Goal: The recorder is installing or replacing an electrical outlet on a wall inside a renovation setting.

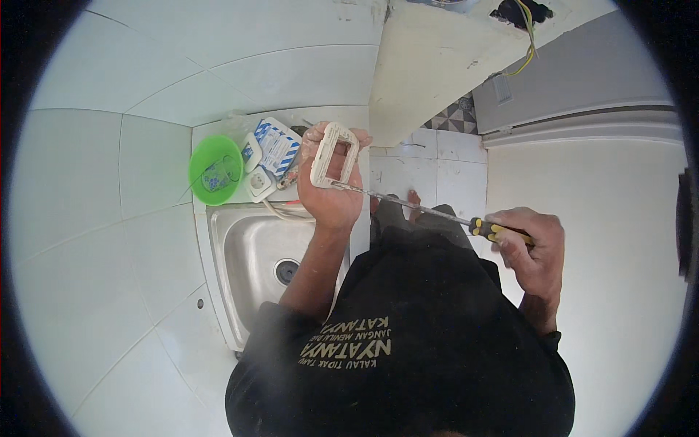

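Observation:
My left hand is closed around a white rectangular frame with an open middle, which looks like a wall switch or socket frame. Pale dust marks the frame and my fingers. In my right hand is a long screwdriver with a black and yellow handle. Its shaft reaches left across my body, and the tip meets the lower edge of the frame. The shaft looks coated with pale residue toward the tip.
Below my left forearm lies a steel sink with a drain. Behind it are a green bowl, a white socket with a cord, and a blue-and-white box. Yellow-green wires hang from a wall hole at upper right.

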### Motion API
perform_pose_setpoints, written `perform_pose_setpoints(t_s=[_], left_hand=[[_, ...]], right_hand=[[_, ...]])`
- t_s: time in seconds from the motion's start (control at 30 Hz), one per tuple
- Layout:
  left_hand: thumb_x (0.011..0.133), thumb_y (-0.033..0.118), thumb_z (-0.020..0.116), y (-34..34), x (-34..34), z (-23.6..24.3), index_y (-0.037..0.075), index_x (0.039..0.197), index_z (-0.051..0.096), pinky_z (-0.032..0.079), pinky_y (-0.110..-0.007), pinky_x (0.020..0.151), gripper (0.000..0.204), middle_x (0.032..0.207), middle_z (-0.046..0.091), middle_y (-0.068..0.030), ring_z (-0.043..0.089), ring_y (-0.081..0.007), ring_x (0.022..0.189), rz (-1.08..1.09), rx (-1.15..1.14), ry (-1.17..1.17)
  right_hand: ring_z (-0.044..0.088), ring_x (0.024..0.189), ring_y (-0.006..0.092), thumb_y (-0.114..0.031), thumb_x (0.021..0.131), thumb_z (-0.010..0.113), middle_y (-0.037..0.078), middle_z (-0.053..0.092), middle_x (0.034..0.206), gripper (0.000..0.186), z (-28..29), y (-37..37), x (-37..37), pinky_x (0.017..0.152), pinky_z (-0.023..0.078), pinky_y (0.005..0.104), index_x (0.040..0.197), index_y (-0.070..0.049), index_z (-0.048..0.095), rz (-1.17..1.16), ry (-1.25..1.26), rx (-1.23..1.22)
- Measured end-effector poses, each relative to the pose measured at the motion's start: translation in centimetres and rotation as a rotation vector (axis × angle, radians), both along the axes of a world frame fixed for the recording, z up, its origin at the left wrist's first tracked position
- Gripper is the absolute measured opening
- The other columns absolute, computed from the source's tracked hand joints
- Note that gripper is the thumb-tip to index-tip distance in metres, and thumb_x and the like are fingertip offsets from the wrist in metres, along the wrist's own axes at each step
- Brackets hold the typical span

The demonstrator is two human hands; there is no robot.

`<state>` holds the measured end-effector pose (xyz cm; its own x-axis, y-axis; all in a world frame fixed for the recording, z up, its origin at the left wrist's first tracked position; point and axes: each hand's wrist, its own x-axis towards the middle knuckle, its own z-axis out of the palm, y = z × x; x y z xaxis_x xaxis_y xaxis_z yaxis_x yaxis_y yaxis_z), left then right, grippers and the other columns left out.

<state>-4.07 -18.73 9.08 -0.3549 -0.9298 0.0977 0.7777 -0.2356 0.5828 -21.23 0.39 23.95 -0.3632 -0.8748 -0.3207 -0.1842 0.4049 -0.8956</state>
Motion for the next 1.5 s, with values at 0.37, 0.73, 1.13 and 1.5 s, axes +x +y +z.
perform_pose_setpoints(t_s=[0.37,0.73,1.13,1.5], left_hand=[[0.093,0.027,0.038,0.2,0.3,-0.1,-0.001,0.117,0.046,0.047,-0.043,0.093,0.038,0.101,0.063,-0.0212,0.063,-0.0306,0.097,0.051,0.007,-0.074],[0.095,0.058,0.034,0.0,0.2,0.5,-0.003,0.121,0.047,0.044,-0.041,0.092,0.067,0.103,0.059,-0.0150,0.060,-0.0286,0.097,0.168,-0.140,-0.052],[0.097,0.062,0.027,-0.1,0.6,2.4,-0.002,0.117,0.045,0.041,-0.040,0.087,0.070,0.100,0.051,-0.0168,0.056,-0.0274,0.095,0.366,-0.629,-0.327],[0.091,0.074,0.029,-0.2,0.6,2.9,-0.003,0.111,0.049,0.046,-0.041,0.085,0.082,0.101,0.052,-0.0145,0.059,-0.0289,0.092,0.335,-0.731,-0.292]], right_hand=[[0.055,0.052,0.0126,-0.010,0.088,0.063,0.006,0.058,0.060,0.012,0.6,0.0,0.2,0.052,0.042,0.0278,0.092,0.002,0.066,0.071,0.112,-0.017],[0.051,0.046,0.0081,-0.030,0.095,0.060,0.008,0.060,0.067,0.034,-1.8,0.6,-0.8,0.042,0.038,0.0211,0.100,0.003,0.064,-0.095,-0.363,-0.140],[0.049,0.047,0.0088,-0.020,0.089,0.069,0.009,0.058,0.077,0.026,-5.1,0.8,-1.1,0.041,0.037,0.0215,0.098,0.004,0.063,-0.029,-0.577,-0.326],[0.048,0.046,0.0075,-0.028,0.087,0.074,0.008,0.060,0.066,0.034,-8.2,1.2,-2.2,0.040,0.036,0.0195,0.092,0.005,0.066,0.075,0.076,-0.715]])
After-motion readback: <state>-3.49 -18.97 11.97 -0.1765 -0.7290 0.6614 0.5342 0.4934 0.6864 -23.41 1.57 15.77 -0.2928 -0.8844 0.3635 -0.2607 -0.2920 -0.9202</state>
